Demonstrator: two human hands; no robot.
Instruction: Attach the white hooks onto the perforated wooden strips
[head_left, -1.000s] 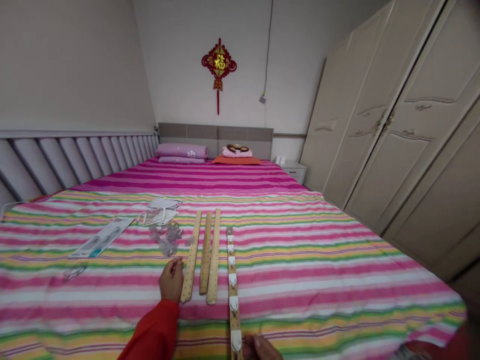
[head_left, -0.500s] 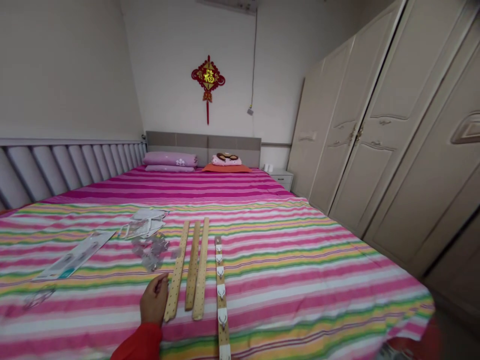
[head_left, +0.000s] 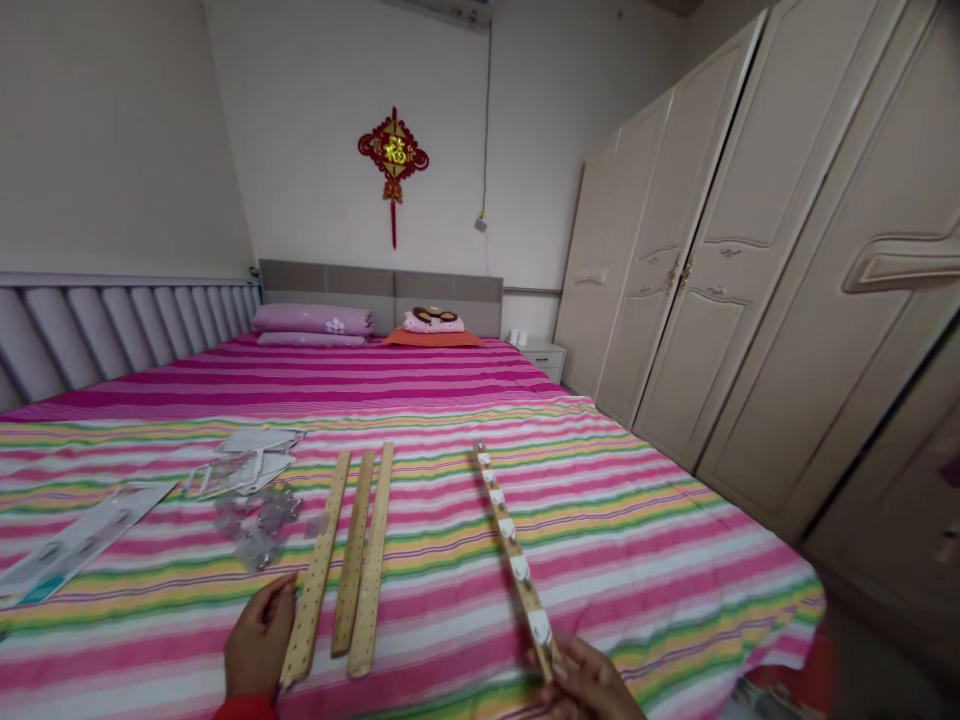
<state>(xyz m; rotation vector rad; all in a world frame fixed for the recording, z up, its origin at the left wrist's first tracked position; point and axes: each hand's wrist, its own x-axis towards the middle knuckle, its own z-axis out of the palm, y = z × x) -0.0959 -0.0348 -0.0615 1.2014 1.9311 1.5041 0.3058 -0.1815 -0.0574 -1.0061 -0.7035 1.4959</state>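
Note:
My right hand [head_left: 581, 680] grips the near end of a wooden strip with white hooks [head_left: 513, 550], its fingers closed around that end. Several white hooks run in a row along the strip, which slants away from me. To the left, my left hand [head_left: 261, 640] rests on the striped cloth with curled fingers; what they hold, if anything, is hidden. Right beside it lies a perforated wooden strip [head_left: 318, 575]. Two more such strips, a middle one [head_left: 352, 560] and a right one [head_left: 373, 565], lie close together.
Clear plastic packets [head_left: 262, 525] with small metal pieces lie beyond my left hand, below some white packaging [head_left: 251, 465]. A long hook package [head_left: 82, 540] is at far left. Pillows [head_left: 311, 320] rest at the bed's head; wardrobes [head_left: 697, 300] line the right side.
My right hand has come into view holding the hooked strip, which has shifted right and tilted. The view has turned slightly right; my left hand stays by the wooden strips.

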